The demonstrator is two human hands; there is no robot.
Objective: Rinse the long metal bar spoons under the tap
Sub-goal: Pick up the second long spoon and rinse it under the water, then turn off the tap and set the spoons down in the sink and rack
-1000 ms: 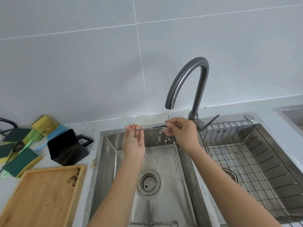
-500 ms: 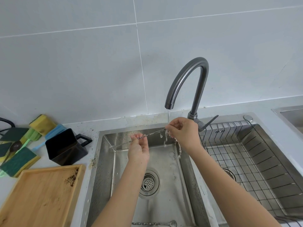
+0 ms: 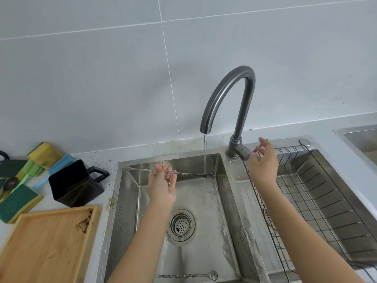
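The right hand (image 3: 263,160) has let go of the spoon (image 3: 173,173) it was pinching half a second ago and has swung off to three o'clock of the tap (image 3: 230,94), where it now hovers by the lever (image 3: 245,153), fingers spread and loose, gripping nothing. The left hand (image 3: 163,182) has opened out palm-up and carries the spoon alone.

That left hand sits over the left basin (image 3: 204,211), forearm rising from six o'clock, fingers nearly straight with the twisted shaft lying across the fingertips. The spoon runs almost level, its bowl at three o'clock right under the thin stream (image 3: 205,152), its tail reaching toward nine o'clock over the basin's corner. The right forearm crosses the divider and the wire rack (image 3: 306,201) in the right basin.

Two spoons in all: the one being rinsed, and a second spoon (image 3: 187,275) lying flat on the basin floor at six o'clock of the drain (image 3: 181,224). One tap, one drain showing, two hands. On the counter (image 3: 98,158) at nine o'clock: one black jug (image 3: 75,182), one wooden tray (image 3: 47,242), and a heap of sponges (image 3: 18,199) I cannot count exactly.
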